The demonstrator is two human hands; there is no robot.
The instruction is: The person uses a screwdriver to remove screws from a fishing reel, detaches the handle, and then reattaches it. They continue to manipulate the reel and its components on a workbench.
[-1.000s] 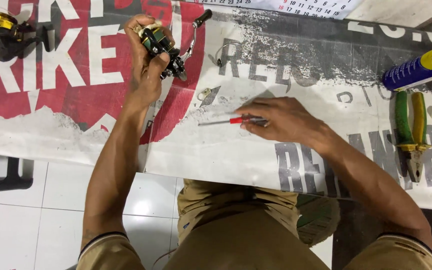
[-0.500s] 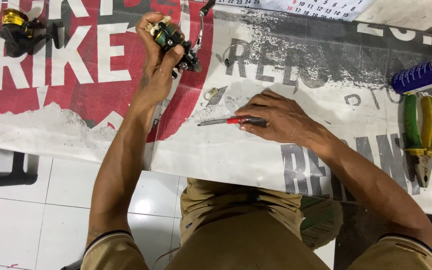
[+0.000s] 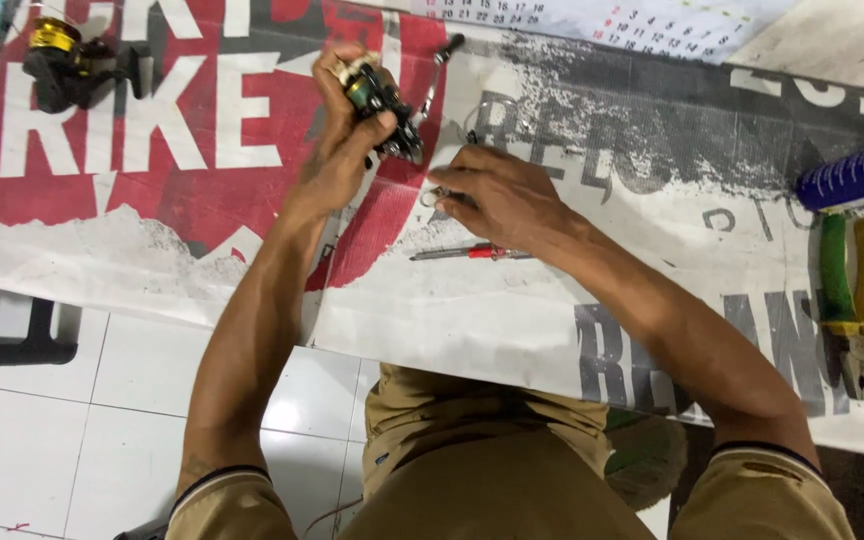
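Risk, as judged from here: small black-and-gold metal fishing reel (image 3: 380, 95) held off desk (image 3: 512, 320) by left hand (image 3: 347, 150) alone; slip would drop it onto banner, crank handle jutting toward top centre could snag. Small silvery ring-shaped part (image 3: 435, 195) under right hand (image 3: 507, 200) could roll off and vanish on busy print.

Left grip: fingers clamped round reel body, upper centre of frame. Right grip: fingertips nearly together, pinching or touching ring part; cannot tell which. Red-handled thin screwdriver (image 3: 472, 253) lies loose just below right hand.

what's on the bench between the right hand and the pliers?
Head view: only bare printed banner between right hand and green-handled pliers.
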